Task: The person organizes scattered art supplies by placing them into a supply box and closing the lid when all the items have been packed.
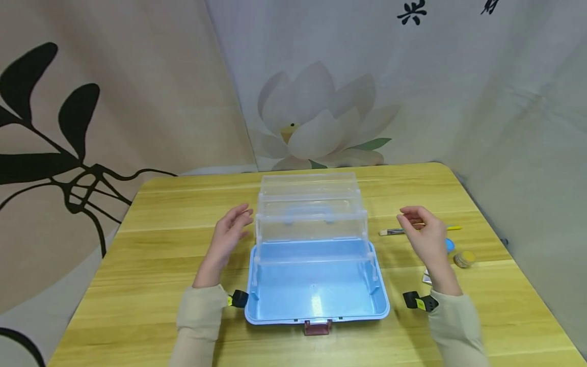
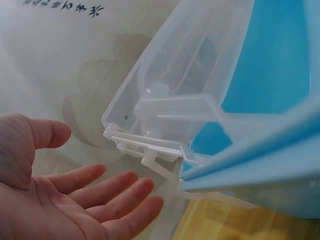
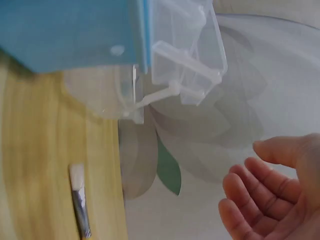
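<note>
A blue storage box (image 1: 293,300) stands unfolded on the table, with clear cantilever trays (image 1: 312,204) raised on hinged arms at its back and a dark reddish latch (image 1: 317,328) at its front. My left hand (image 1: 229,229) hovers just left of the trays, holding nothing; its fingers are spread and relaxed in the left wrist view. To the right of the box, my right hand (image 1: 426,234) is in the air over a paintbrush (image 1: 392,232) with loosely bent fingers and nothing in them. The bottom of the box holds nothing visible.
Near my right wrist are a small jar (image 1: 464,259) with a yellowish lid, a blue round item (image 1: 450,245) and a small whitish object (image 1: 427,278), partly hidden. The wooden table (image 1: 174,265) ends at a printed curtain (image 1: 321,102) behind.
</note>
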The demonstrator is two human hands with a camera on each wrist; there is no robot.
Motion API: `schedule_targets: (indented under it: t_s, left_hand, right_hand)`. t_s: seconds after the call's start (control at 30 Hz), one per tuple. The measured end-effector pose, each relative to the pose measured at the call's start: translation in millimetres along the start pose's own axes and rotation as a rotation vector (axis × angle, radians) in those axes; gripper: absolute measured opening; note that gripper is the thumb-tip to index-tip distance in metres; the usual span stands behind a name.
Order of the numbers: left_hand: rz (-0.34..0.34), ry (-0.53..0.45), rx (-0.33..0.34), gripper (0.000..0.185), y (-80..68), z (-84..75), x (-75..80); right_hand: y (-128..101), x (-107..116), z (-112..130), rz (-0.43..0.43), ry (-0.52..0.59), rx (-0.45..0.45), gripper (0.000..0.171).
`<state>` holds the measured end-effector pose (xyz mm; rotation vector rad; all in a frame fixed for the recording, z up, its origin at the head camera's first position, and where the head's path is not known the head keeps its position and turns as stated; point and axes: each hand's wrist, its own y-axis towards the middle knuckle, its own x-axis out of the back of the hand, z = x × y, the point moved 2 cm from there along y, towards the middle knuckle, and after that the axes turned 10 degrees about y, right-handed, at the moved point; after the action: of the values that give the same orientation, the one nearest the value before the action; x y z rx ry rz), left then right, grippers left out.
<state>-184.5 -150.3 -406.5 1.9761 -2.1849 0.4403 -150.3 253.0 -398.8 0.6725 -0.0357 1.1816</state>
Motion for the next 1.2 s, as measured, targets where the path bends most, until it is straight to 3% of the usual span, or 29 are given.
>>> schedule_targets:
  t_s: [0.2,0.47,0.8,1.03,1.2]
  left_hand:
    - [0.079,-0.064,0.084,0.049,1.9,9.6,1.5]
    - [0.145,-0.123,0.132,0.055,5.4,22.4,0.3]
    - [0.111,-0.107,0.190,0.053,4.2,33.9,1.9]
    - [0.186,-0.043,0.215,0.063,0.3,44.5,-4.3]
    - [0.200,-0.064,0.211,0.066,-0.8,47.4,-7.5]
  right_hand:
    - [-7.4,15.4,-13.0,0.034,-0.041,-0.027,0.012]
    - [-17.1,33.7,-26.2,0.043,-0.091,-0.050,0.008]
    - [-32.1,51.9,-44.7,0.103,-0.186,-0.117,0.009]
    - [-43.3,67.0,-62.3,0.158,-0.205,-0.154,0.012]
    - [-51.2,78.8,-81.8,0.195,-0.257,-0.197,0.009]
